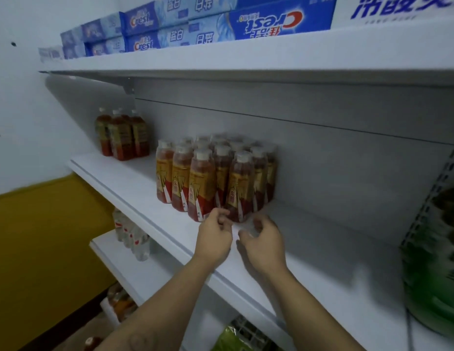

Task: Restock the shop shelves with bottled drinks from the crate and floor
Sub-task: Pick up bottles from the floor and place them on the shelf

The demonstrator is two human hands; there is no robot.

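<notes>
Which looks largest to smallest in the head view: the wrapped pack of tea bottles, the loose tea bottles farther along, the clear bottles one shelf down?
1. wrapped pack of tea bottles, clearly largest, though also nearest.
2-3. loose tea bottles and clear bottles look alike in size; not ranked.

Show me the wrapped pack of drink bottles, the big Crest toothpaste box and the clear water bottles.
shrink-wrapped pack of drink bottles [202, 181], head view, on a front bottle's yellow label.
Crest toothpaste box [279, 21], head view, on its blue front face.
clear water bottles [132, 236], head view, on one bottle's body.
</notes>
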